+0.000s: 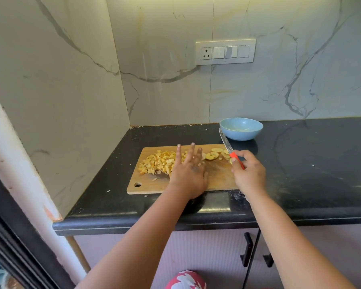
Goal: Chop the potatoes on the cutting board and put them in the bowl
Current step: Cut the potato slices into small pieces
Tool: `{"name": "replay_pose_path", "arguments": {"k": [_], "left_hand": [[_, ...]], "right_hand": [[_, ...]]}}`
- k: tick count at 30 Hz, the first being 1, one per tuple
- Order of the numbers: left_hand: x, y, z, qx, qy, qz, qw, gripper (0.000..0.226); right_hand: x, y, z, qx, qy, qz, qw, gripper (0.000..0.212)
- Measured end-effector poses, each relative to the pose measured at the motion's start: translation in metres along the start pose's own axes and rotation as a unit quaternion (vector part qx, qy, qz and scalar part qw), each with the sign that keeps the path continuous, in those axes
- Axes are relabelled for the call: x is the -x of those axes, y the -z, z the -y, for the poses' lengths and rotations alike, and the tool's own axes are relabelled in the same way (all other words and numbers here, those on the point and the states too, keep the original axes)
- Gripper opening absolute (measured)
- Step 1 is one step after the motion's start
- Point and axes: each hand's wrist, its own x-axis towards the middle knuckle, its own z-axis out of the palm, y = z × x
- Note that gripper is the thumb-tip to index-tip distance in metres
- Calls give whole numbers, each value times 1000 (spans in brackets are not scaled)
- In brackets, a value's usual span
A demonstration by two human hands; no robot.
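On black counter (300, 163), right hand (248, 174) grips knife (230, 150) pointing away-left; left hand (189, 172) fingers straight.

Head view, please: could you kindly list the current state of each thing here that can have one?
Wooden cutting board: flat on the black counter.
Diced potato pile: on the board's left half.
Round potato slices: uncut, at the board's far right.
Light blue bowl: upright behind the board, no potato visible inside.
Orange-handled knife: raised, tip towards the bowl.
Left hand: fingers straight, beside the pile.
Right hand: grips the knife.
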Motion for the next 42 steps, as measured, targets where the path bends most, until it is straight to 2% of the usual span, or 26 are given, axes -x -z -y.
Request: {"name": "replay_pose_path", "arguments": {"k": [3, 5, 8, 10, 12, 14, 16, 19, 22, 28, 33, 36, 38, 40, 42], "left_hand": [[-11, 10, 11, -60, 31, 19, 998, 49], [-15, 15, 21, -48, 56, 3, 997, 42], [-15, 12, 33, 29, 106, -87, 990, 32], [-15, 10, 39, 129, 137, -140, 972, 31], [-16, 12, 41, 212, 160, -138, 954, 35], [-20, 13, 41, 230, 166, -128, 950, 43], [-25, 13, 40, 219, 140, -117, 958, 51], [-39, 14, 26, 219, 93, -87, 967, 46], [-58, 17, 1, 279, 77, -73, 954, 37], [-100, 27, -40, 316, -6, 32, 948, 52], [-106, 16, -43, 303, -34, -28, 952, 38], [-103, 12, -40, 341, -22, -91, 935, 38], [-102, 12, -37, 383, -3, -141, 913, 36], [-101, 12, -36, 418, 5, -148, 896, 34], [-100, 11, -37, 416, 3, -121, 901, 34]], "right_hand": [[0, 1, 0, 9, 1, 7, 1000, 15], [0, 1, 0, -4, -4, 1, 1000, 15], [-2, 4, -3, -50, -29, -50, 997, 14], [-6, 10, -3, -87, -65, -100, 989, 13], [-11, 13, -4, -138, -113, -126, 976, 13], [-14, 16, -5, -172, -140, -125, 967, 14], [-14, 16, -5, -191, -152, -125, 962, 13], [-15, 17, -6, -213, -168, -134, 953, 14], [-16, 17, -5, -205, -171, -126, 956, 15], [-19, 17, -4, -185, -168, -157, 955, 15], [-21, 12, -7, -148, -147, -154, 966, 11], [-22, 11, -9, -149, -149, -163, 964, 11], [-21, 11, -8, -150, -146, -161, 964, 11], [-21, 11, -7, -150, -146, -159, 965, 12], [-20, 12, -6, -150, -149, -157, 965, 12]]}}
